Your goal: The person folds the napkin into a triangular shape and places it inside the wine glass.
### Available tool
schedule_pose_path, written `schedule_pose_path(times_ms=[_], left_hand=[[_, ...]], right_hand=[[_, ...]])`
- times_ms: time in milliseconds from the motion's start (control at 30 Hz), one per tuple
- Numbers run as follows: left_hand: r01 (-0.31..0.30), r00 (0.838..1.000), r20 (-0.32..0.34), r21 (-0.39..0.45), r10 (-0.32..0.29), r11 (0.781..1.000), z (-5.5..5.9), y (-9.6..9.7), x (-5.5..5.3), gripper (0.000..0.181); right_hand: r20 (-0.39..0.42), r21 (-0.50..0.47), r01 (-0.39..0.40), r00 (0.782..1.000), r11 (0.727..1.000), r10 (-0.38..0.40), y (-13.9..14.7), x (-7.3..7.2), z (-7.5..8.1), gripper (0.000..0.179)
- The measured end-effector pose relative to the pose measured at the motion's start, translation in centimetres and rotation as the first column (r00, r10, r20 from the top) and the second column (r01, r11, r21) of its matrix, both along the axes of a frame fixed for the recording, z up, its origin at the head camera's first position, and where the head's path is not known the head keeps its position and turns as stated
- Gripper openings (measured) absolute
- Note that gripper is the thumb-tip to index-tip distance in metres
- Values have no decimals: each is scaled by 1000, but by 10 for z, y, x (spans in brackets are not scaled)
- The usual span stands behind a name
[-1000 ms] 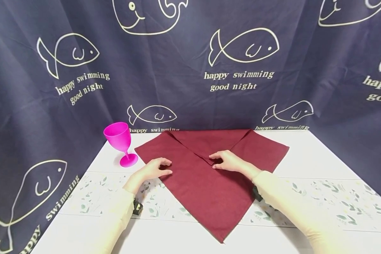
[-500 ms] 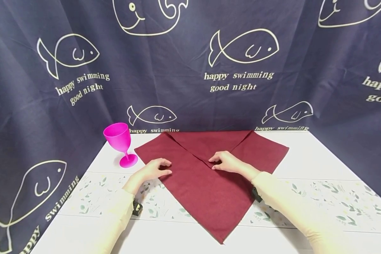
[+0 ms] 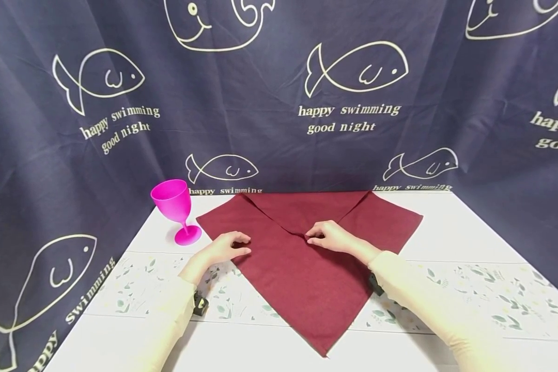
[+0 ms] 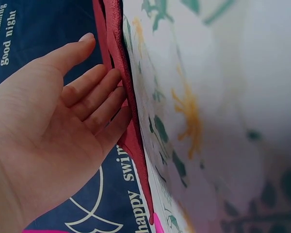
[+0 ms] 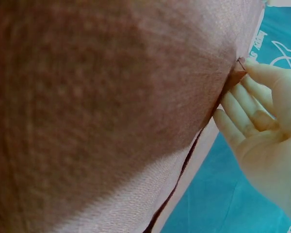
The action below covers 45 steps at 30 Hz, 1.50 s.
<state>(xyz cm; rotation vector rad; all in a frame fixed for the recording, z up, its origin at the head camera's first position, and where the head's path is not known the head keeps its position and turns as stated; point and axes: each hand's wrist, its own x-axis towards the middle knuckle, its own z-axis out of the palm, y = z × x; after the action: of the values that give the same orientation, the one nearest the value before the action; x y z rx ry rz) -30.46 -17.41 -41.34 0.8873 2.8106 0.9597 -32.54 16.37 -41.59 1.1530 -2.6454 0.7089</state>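
A dark red cloth napkin [image 3: 297,289] lies on the table with one corner pointing to the front and its far corner folded inward as a triangular flap [image 3: 307,206]. At the flap's tip, my right hand [image 3: 332,236] pinches the fabric between thumb and fingers; in the right wrist view that hand [image 5: 269,116] draws a small peak in the cloth [image 5: 150,97]. My left hand [image 3: 223,248] is beside the napkin's left edge, fingers loosely bent and holding nothing. The left wrist view has its palm [image 4: 48,126] facing the camera, with fingertips right at the red edge [image 4: 131,107].
A bright pink goblet [image 3: 173,201] stands upright at the back left, beyond the left hand. The white table [image 3: 446,222] carries a leaf-patterned strip [image 3: 474,297]. A navy curtain with fish drawings [image 3: 269,103] hangs behind and at the sides.
My right thumb and fingers have come together on the flap's tip, which is now gathered slightly upward. The left hand has stayed where it was.
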Motion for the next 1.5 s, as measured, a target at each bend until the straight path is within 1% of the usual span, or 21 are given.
schedule_pose_path(times_ms=[167, 400, 633, 833, 967, 1167, 1300, 1500], left_hand=[[-1, 1000, 1, 1, 1, 1000, 1, 0, 0, 35], [-1, 1000, -1, 9, 1, 1000, 3, 1, 1, 34], [1, 1000, -8, 9, -1, 1000, 2, 0, 0, 33], [9, 1000, -7, 21, -9, 1000, 0, 0, 1, 33], [2, 1000, -21, 17, -2, 1000, -3, 1, 1, 33], [-16, 999, -31, 17, 16, 1000, -4, 2, 1, 31], [-30, 999, -24, 24, 31, 999, -2, 2, 1, 29], [-58, 998, 1, 20, 58, 998, -2, -1, -2, 28]], right_hand=[[4, -8, 17, 1000, 1000, -17, -1, 0, 1, 16], [-27, -14, 11, 1000, 1000, -11, 0, 1, 4, 15], [6, -30, -1, 1000, 1000, 1, 1, 3, 7, 13], [-1, -58, -3, 1000, 998, 3, 2, 6, 8, 13], [-15, -92, -1, 1000, 996, -1, 2, 8, 10, 13], [0, -92, 11, 1000, 996, -11, 4, 12, 13, 14], [5, -84, 19, 1000, 996, -19, 4, 14, 14, 14], [-19, -87, 6, 1000, 996, -8, 6, 16, 12, 14]])
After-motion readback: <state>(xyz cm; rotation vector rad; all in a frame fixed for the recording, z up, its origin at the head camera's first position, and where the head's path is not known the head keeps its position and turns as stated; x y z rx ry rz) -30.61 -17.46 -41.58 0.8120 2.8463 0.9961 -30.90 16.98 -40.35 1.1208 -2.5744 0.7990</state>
